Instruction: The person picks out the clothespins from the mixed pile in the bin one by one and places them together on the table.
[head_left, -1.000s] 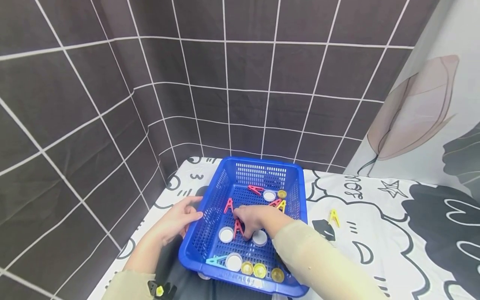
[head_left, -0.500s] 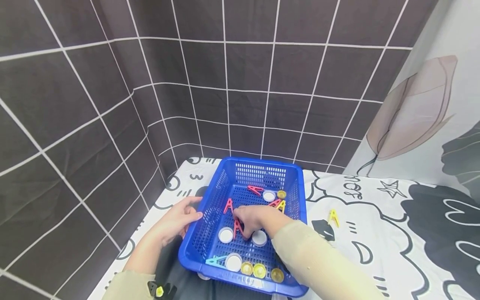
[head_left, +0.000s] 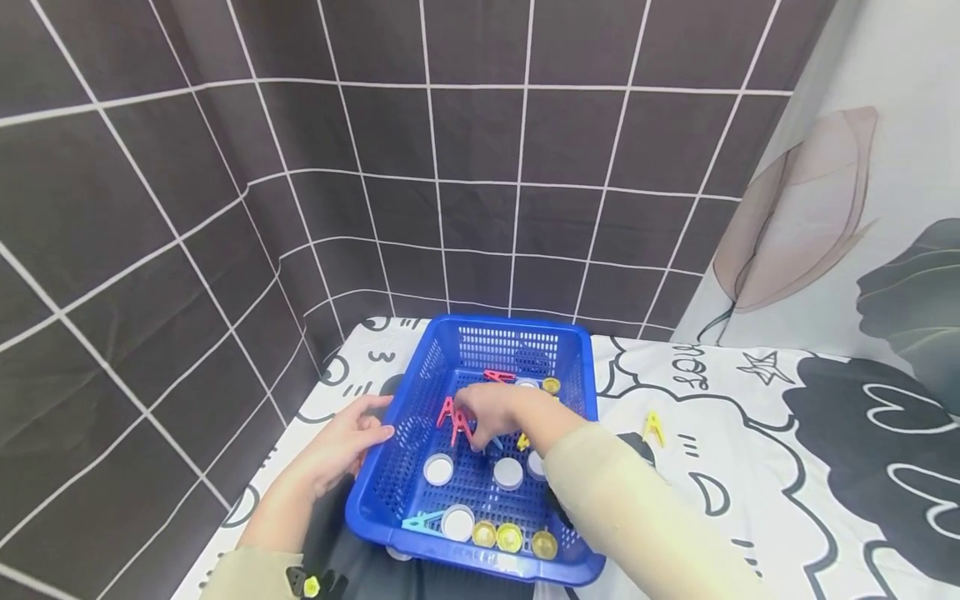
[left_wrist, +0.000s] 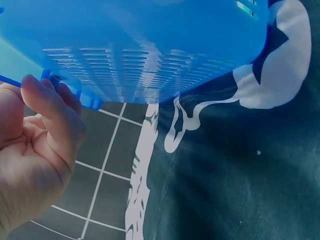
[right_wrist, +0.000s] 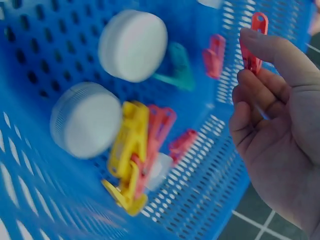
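A blue slotted basket (head_left: 510, 327) stands on the patterned cloth. Inside it, my right hand (head_left: 467, 419) pinches a red clothespin (head_left: 458, 428) between thumb and fingers, lifted off the floor; the right wrist view shows the same red clothespin (right_wrist: 254, 34) at my right hand's (right_wrist: 250, 65) fingertips. My left hand (head_left: 375, 421) rests with relaxed fingers against the basket's left wall; in the left wrist view the left hand (left_wrist: 40, 125) sits beside the basket's wall (left_wrist: 150, 50). White caps (head_left: 438, 469), gold caps (head_left: 510, 537) and a teal clothespin (head_left: 420, 522) lie in the basket.
A yellow clothespin (head_left: 653, 427) lies on the cloth right of the basket. Dark tiled walls close in at the left and back, a leaf-print curtain at the right. In the basket, a yellow clothespin (right_wrist: 127, 145) lies among pink ones beside two white caps (right_wrist: 132, 45).
My right hand has raised the red clothespin off the basket floor and moved it toward the back. The left hand has stayed at the basket's left wall.
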